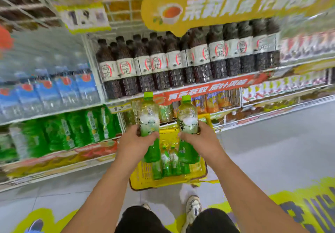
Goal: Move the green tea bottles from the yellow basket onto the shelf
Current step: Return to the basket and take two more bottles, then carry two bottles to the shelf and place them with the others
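Observation:
My left hand (135,143) grips one green tea bottle (149,116) around its middle, held upright above the yellow basket (143,174). A second green tea bottle (187,116) stands upright in my right hand (200,138), level with the first. Both have lime-green caps and green-white labels. Several more green tea bottles (169,162) stand in the basket on the floor below my hands. The shelf (137,100) rises just beyond, its white edge behind the two bottle caps.
Dark tea bottles (163,64) fill the upper shelf row. Green-labelled bottles (72,131) sit lower left, blue-labelled water (54,91) above them. A yellow sign (235,4) hangs overhead. Grey floor spreads right; my shoes (193,209) stand behind the basket.

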A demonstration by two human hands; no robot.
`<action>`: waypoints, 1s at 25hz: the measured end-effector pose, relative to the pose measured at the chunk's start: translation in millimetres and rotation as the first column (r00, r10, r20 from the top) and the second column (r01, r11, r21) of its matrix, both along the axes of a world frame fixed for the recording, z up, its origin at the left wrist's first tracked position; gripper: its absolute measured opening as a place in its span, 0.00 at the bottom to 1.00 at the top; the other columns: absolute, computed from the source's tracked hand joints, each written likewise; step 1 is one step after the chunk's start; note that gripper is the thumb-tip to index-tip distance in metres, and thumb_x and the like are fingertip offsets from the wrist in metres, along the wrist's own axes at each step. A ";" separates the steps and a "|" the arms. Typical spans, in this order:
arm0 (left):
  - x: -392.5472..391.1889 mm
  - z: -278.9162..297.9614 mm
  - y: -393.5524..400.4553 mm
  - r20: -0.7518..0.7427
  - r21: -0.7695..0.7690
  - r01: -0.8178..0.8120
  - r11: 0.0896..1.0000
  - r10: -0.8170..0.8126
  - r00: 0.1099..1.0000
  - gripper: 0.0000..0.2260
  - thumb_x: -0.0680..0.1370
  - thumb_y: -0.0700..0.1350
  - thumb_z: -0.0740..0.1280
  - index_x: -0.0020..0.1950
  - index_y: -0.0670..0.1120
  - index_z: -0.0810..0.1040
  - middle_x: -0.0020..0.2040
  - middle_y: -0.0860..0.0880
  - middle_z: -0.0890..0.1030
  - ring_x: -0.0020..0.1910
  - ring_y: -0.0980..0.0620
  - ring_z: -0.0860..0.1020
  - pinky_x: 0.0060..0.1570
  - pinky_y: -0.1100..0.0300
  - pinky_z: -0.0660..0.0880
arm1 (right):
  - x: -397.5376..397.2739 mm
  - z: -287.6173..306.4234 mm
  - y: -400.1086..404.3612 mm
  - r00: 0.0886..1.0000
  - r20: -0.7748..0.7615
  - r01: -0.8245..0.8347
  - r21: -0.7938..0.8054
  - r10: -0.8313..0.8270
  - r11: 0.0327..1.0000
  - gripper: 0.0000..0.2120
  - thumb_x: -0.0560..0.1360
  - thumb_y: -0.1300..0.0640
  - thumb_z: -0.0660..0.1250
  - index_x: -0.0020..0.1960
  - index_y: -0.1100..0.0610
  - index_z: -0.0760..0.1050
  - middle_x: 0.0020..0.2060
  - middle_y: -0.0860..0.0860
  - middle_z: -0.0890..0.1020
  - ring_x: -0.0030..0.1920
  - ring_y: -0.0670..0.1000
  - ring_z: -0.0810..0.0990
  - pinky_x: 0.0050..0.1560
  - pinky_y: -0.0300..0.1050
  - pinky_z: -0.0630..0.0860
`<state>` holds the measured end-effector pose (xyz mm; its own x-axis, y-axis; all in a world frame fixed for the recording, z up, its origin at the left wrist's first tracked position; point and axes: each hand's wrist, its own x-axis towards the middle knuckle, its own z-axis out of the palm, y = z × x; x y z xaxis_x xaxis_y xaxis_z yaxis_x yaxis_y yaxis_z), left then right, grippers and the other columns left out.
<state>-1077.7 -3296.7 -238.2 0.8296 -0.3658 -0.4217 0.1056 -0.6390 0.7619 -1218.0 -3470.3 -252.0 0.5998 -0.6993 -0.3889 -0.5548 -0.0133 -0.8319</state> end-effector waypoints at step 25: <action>-42.8 230.0 -2.0 0.129 -0.443 -0.210 0.871 0.294 0.947 0.36 0.67 0.63 0.79 0.72 0.52 0.75 0.64 0.54 0.81 0.59 0.51 0.81 0.60 0.49 0.79 | 3.1 252.4 -35.6 0.840 0.388 -0.351 -0.147 0.380 0.925 0.37 0.72 0.40 0.76 0.76 0.47 0.65 0.57 0.35 0.74 0.54 0.43 0.75 0.49 0.33 0.75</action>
<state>-1120.5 -3298.7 -8.2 0.9650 -0.2405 -0.1044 0.0488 -0.2265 0.9728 -1214.9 -3505.8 0.4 0.9101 -0.4140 -0.0185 -0.1165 -0.2126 -0.9702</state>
